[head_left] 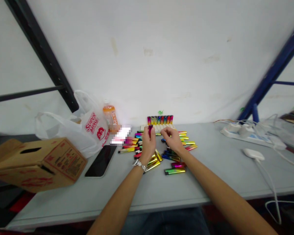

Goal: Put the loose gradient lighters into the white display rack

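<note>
"On the grey table [218,166] in the head view, where is the main thing?"

"Upright at the tips of the left hand [149,143]: a purple lighter [150,129], pinched between thumb and fingers. Call the wall twelve o'clock; the lighter points that way."

"And the right hand [172,138]?"

"It's just beside the left, at its three o'clock. The fingers are bent, with thumb and fingertips close together. I can't tell whether anything is between them."

"What's beyond the hands?"

"At twelve o'clock, a row of eight shiny lighters [160,120] stands upright near the wall, with a pale strip [143,127] just on this side of it."

"Any others?"

"Loose lighters [154,165] lie scattered under and around both hands. A green-and-gold one [175,171] sits out at five o'clock."

"What about the left side?"

"A dark-screened phone [101,161] lies between eight and nine, with a cardboard box [63,163] farther out. A white plastic bag [88,133] is at nine, and an orange-capped bottle [110,116] at ten."

"And the right?"

"A white power strip [257,135] with cables at three, well apart from the hands."
</note>
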Action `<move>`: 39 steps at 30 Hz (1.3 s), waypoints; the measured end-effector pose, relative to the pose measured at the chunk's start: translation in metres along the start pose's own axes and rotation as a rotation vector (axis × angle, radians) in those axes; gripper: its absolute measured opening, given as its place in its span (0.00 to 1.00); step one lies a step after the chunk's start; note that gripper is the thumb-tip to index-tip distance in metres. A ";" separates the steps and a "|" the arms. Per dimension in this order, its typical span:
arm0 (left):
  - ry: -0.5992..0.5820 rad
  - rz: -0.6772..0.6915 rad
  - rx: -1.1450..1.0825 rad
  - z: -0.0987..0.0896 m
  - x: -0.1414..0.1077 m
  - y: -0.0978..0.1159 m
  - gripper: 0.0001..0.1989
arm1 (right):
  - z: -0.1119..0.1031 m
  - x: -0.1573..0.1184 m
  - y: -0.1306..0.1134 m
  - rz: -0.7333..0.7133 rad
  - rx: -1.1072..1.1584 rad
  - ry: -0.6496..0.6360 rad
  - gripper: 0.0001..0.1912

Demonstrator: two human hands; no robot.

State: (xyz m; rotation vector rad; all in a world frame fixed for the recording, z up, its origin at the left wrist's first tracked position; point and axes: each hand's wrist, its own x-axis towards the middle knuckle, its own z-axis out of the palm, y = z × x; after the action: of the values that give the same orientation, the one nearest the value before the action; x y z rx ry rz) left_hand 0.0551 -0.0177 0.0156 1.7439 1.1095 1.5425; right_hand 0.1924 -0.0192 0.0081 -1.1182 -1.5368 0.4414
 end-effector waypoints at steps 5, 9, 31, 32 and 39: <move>0.000 -0.032 -0.018 -0.004 -0.008 0.009 0.23 | 0.001 -0.001 0.000 0.005 -0.074 -0.037 0.14; 0.068 -0.098 0.045 -0.004 -0.001 0.001 0.25 | 0.002 -0.002 -0.002 0.012 -0.067 -0.057 0.13; -0.003 -0.131 0.116 -0.004 -0.002 -0.005 0.20 | 0.005 -0.006 -0.008 0.005 -0.031 -0.095 0.16; -0.031 -0.108 0.142 -0.006 -0.003 -0.004 0.21 | 0.006 -0.006 -0.010 0.013 0.002 -0.092 0.15; -0.169 -0.010 0.136 -0.012 -0.012 0.003 0.24 | 0.009 -0.007 -0.020 0.038 0.154 -0.111 0.17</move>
State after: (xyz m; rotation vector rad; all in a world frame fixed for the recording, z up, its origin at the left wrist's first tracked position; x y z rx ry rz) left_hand 0.0439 -0.0303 0.0142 1.9169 1.1583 1.3123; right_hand 0.1752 -0.0321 0.0167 -1.0183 -1.5517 0.6459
